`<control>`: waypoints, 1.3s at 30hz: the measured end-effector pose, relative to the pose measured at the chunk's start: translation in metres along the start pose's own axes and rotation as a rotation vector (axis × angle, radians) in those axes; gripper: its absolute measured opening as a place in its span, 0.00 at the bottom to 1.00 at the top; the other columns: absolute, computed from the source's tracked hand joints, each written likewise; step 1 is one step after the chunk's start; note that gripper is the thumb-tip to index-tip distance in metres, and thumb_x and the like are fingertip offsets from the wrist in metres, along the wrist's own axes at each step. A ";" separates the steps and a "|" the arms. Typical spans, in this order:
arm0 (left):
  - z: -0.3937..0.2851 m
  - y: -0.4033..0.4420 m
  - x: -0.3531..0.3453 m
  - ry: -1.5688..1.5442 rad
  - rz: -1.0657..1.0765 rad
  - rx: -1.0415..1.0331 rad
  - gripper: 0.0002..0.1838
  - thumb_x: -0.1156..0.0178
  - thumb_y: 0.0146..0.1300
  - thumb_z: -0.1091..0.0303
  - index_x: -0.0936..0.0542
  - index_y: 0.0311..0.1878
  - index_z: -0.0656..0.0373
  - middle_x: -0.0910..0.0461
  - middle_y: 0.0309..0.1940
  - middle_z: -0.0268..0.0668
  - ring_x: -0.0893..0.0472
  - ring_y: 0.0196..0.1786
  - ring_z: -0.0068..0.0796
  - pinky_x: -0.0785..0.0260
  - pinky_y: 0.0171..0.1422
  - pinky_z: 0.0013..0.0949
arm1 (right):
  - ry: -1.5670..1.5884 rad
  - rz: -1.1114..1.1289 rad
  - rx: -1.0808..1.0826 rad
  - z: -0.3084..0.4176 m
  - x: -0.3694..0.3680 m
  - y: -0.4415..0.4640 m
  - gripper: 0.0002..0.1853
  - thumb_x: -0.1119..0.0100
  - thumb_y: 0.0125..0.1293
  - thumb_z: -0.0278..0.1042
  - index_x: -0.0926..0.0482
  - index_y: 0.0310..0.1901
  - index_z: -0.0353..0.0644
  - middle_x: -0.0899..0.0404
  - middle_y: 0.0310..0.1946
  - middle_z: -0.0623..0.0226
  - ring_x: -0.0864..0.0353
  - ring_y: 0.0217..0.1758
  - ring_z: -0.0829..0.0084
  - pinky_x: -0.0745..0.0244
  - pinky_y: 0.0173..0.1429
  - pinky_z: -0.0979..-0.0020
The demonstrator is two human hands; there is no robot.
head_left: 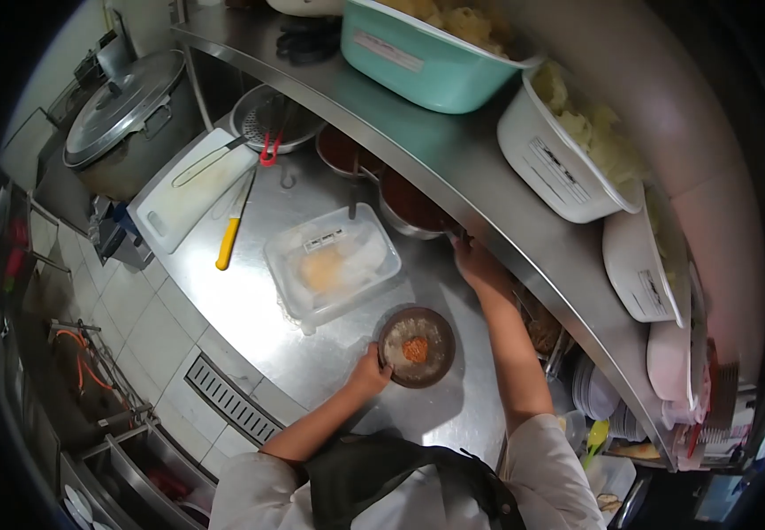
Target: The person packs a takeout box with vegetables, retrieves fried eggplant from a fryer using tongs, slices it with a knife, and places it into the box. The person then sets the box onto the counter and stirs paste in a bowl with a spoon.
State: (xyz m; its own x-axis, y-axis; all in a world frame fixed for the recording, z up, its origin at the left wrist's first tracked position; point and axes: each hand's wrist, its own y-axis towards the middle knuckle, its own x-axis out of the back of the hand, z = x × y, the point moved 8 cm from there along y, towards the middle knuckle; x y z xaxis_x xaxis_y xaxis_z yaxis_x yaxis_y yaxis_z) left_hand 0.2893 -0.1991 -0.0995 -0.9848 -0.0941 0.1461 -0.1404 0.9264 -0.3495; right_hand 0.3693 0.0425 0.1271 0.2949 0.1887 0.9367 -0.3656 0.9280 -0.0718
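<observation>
My left hand (369, 371) grips the left rim of a round brown bowl (437, 364), which has an orange-red dollop on a pale layer inside. My right hand (475, 262) is at the edge of a metal bowl of dark red sauce (411, 205), under the front edge of the shelf; its fingers are closed round something dark that I cannot make out. Between the hands and the knife sits a translucent plastic container (334, 265) with pale contents and a label.
A yellow-handled knife (228, 238) and a white cutting board (190, 196) lie at the left. Above the counter runs a metal shelf (479, 163) bearing a green tub (426, 66) and white tubs (559, 163). A large lidded pot (126, 124) stands beyond the board.
</observation>
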 end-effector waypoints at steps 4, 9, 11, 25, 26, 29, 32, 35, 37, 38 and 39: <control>-0.008 -0.027 0.026 0.115 0.019 0.037 0.25 0.39 0.60 0.69 0.37 0.57 0.62 0.22 0.23 0.45 0.21 0.24 0.37 0.29 0.33 0.38 | -0.074 -0.283 0.098 0.038 -0.031 0.026 0.18 0.45 0.64 0.46 0.24 0.46 0.38 0.22 0.48 0.48 0.23 0.50 0.48 0.29 0.52 0.56; 0.011 -0.045 0.052 0.019 -0.066 -0.006 0.20 0.42 0.62 0.72 0.32 0.57 0.60 0.22 0.22 0.40 0.22 0.24 0.31 0.31 0.33 0.35 | 0.143 0.095 0.186 0.113 -0.109 0.066 0.16 0.44 0.64 0.41 0.25 0.45 0.37 0.20 0.40 0.47 0.21 0.47 0.45 0.26 0.50 0.52; 0.013 -0.051 0.059 -0.018 -0.056 -0.018 0.19 0.43 0.63 0.72 0.31 0.56 0.59 0.23 0.22 0.38 0.23 0.25 0.27 0.31 0.33 0.32 | -0.032 -0.135 0.307 0.139 -0.125 0.088 0.16 0.46 0.65 0.40 0.25 0.47 0.37 0.19 0.39 0.48 0.21 0.45 0.44 0.25 0.49 0.52; 0.017 -0.108 0.132 -0.225 -0.232 0.081 0.11 0.48 0.68 0.75 0.25 0.52 0.64 0.22 0.32 0.32 0.22 0.37 0.18 0.29 0.43 0.23 | -0.065 -0.472 0.005 0.146 -0.152 0.228 0.20 0.57 0.71 0.45 0.22 0.50 0.40 0.21 0.48 0.51 0.21 0.52 0.50 0.26 0.57 0.54; 0.014 -0.105 0.140 -0.237 -0.248 0.060 0.11 0.48 0.68 0.75 0.25 0.51 0.64 0.22 0.32 0.32 0.22 0.37 0.18 0.29 0.43 0.22 | -0.057 -0.445 0.034 0.148 -0.143 0.226 0.20 0.57 0.70 0.45 0.22 0.50 0.40 0.21 0.48 0.50 0.21 0.52 0.50 0.26 0.57 0.54; 0.001 -0.093 0.155 -0.284 -0.280 0.000 0.10 0.47 0.68 0.75 0.25 0.51 0.64 0.23 0.30 0.30 0.22 0.36 0.17 0.29 0.41 0.21 | -0.044 -0.423 0.118 0.143 -0.118 0.228 0.19 0.56 0.70 0.44 0.22 0.50 0.40 0.21 0.47 0.50 0.21 0.52 0.50 0.26 0.57 0.54; -0.016 -0.086 0.157 -0.348 -0.271 -0.030 0.10 0.47 0.69 0.74 0.25 0.51 0.64 0.24 0.29 0.29 0.22 0.35 0.17 0.29 0.41 0.21 | -0.041 -0.435 0.177 0.131 -0.096 0.227 0.19 0.55 0.69 0.44 0.22 0.50 0.39 0.21 0.47 0.49 0.21 0.51 0.50 0.26 0.57 0.55; -0.013 -0.081 0.149 -0.367 -0.248 -0.023 0.10 0.47 0.69 0.74 0.26 0.51 0.64 0.24 0.30 0.29 0.22 0.34 0.17 0.28 0.42 0.21 | -0.052 -0.450 0.229 0.126 -0.078 0.223 0.18 0.54 0.68 0.43 0.22 0.49 0.39 0.21 0.46 0.49 0.21 0.51 0.50 0.26 0.57 0.55; -0.009 -0.081 0.145 -0.342 -0.232 -0.014 0.10 0.48 0.69 0.74 0.26 0.51 0.65 0.23 0.30 0.30 0.22 0.35 0.17 0.28 0.42 0.22 | -0.048 -0.463 0.264 0.122 -0.071 0.219 0.18 0.53 0.68 0.42 0.22 0.49 0.39 0.21 0.46 0.48 0.21 0.51 0.50 0.27 0.57 0.55; -0.009 -0.081 0.145 -0.335 -0.231 -0.017 0.10 0.48 0.69 0.73 0.26 0.51 0.65 0.23 0.30 0.30 0.22 0.35 0.17 0.27 0.42 0.22 | -0.044 -0.469 0.279 0.119 -0.067 0.216 0.18 0.52 0.67 0.42 0.22 0.49 0.39 0.21 0.46 0.48 0.21 0.51 0.50 0.27 0.57 0.55; -0.009 -0.081 0.145 -0.329 -0.231 -0.020 0.10 0.48 0.70 0.73 0.26 0.51 0.65 0.23 0.30 0.31 0.22 0.35 0.17 0.27 0.42 0.22 | -0.041 -0.474 0.297 0.117 -0.064 0.213 0.18 0.52 0.67 0.42 0.22 0.49 0.38 0.21 0.46 0.48 0.21 0.51 0.50 0.27 0.57 0.55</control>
State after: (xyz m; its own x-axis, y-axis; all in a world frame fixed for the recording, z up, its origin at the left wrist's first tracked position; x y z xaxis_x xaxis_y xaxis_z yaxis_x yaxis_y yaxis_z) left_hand 0.1585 -0.2846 -0.0416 -0.9084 -0.4090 -0.0864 -0.3628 0.8740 -0.3232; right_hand 0.1695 0.1904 0.0920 0.4552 -0.2450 0.8560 -0.4364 0.7766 0.4544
